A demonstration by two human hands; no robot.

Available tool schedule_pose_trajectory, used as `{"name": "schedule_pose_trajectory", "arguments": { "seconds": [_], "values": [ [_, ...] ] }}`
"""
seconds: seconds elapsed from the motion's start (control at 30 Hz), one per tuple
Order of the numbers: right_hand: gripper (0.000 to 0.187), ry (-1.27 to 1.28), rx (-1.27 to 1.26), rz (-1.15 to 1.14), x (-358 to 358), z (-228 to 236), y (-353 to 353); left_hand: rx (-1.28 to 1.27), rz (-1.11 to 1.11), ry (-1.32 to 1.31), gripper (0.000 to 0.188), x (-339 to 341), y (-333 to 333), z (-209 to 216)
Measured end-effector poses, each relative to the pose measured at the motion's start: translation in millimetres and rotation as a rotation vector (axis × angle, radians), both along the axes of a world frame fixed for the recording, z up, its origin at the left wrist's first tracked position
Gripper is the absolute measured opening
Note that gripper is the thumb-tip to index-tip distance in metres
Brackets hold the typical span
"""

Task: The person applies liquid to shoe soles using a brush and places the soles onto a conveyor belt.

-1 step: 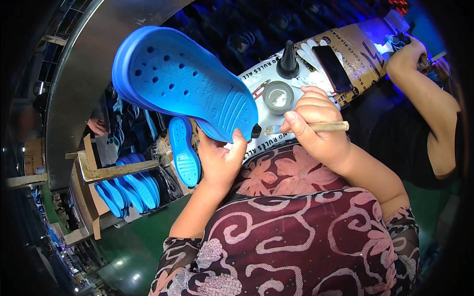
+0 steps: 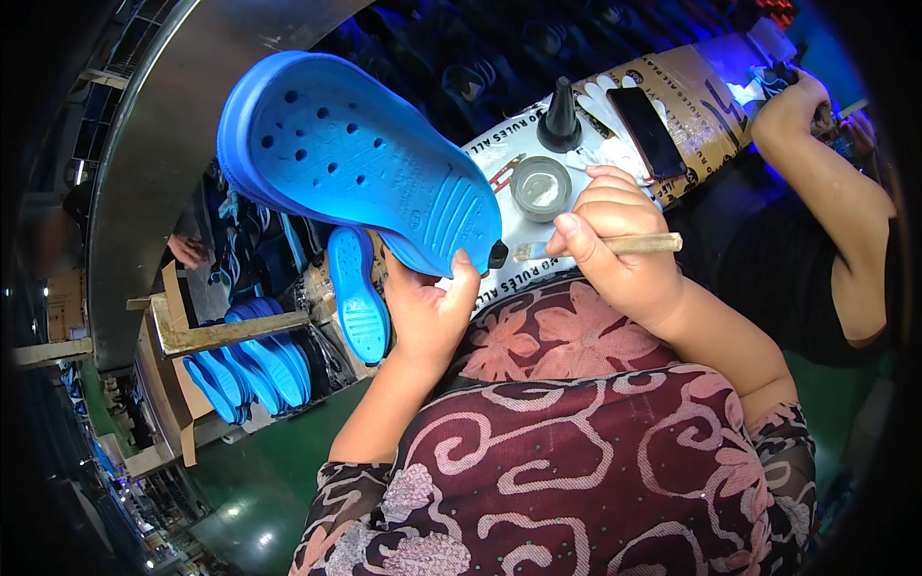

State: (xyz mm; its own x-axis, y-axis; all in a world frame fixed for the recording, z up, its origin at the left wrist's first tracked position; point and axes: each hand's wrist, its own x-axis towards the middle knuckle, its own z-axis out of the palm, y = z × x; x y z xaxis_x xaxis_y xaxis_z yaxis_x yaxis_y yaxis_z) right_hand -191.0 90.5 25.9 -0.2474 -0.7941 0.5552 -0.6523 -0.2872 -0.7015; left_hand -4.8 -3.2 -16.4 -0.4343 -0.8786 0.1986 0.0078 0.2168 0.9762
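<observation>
A large blue shoe sole point(image 2: 384, 182) with round holes at its wide end is gripped at its narrow end by my left hand point(image 2: 427, 307), thumb on top. A small black piece point(image 2: 497, 254) sits at that end, beside the thumb. My right hand point(image 2: 619, 240) is closed around a flat brush point(image 2: 643, 244) with a pale wooden handle. Its bristles point left, just short of the black piece. Behind the brush stands a small round grey pot point(image 2: 541, 189) with pale contents. A black cone-shaped bottle point(image 2: 560, 120) is just beyond the pot.
White gloves point(image 2: 600, 101) and a dark phone point(image 2: 645, 132) lie on the taped work surface point(image 2: 682, 82). Another blue sole point(image 2: 357, 298) rests at left, above several more soles point(image 2: 254, 360) by a wooden bar point(image 2: 230, 334). A co-worker's arm point(image 2: 826, 182) reaches in at right.
</observation>
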Motion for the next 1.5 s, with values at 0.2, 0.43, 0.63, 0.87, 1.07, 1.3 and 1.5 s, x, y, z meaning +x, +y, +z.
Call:
{"name": "schedule_pose_trajectory", "arguments": {
  "seconds": [0.2, 0.43, 0.63, 0.87, 1.07, 1.3, 1.5],
  "values": [
    [0.027, 0.072, -0.060, 0.040, 3.0, 0.8, -6.3, 0.044, -0.038, 0.001, 0.047, -2.2, 2.2, 2.5],
    [0.026, 0.176, -0.027, -0.026, -1.4, 3.8, 1.1, 0.024, -0.021, 0.044, 0.051, -1.6, 0.8, -3.0],
    [0.024, 0.079, -0.121, 0.048, 3.5, -0.3, -1.0, 0.016, -0.030, 0.084, 0.051, -2.2, 2.5, -8.5],
    [0.024, 0.021, -0.048, 0.051, -2.4, 0.5, 3.2, -0.068, 0.014, 0.101, 0.048, -5.0, 2.4, -4.5],
    [0.026, 0.013, -0.095, 0.046, 6.1, -0.8, -3.8, -0.202, 0.003, 0.079, 0.044, -5.7, 1.0, -5.4],
    [0.028, -0.036, -0.020, 0.074, 0.4, 2.2, 1.6, -0.217, 0.069, 0.146, 0.038, -9.9, -0.4, -1.5],
    [0.022, 0.073, -0.108, 0.036, 5.2, 3.2, -3.3, -0.241, 0.050, 0.167, 0.037, -9.2, 2.9, -2.2]
  ]
}}
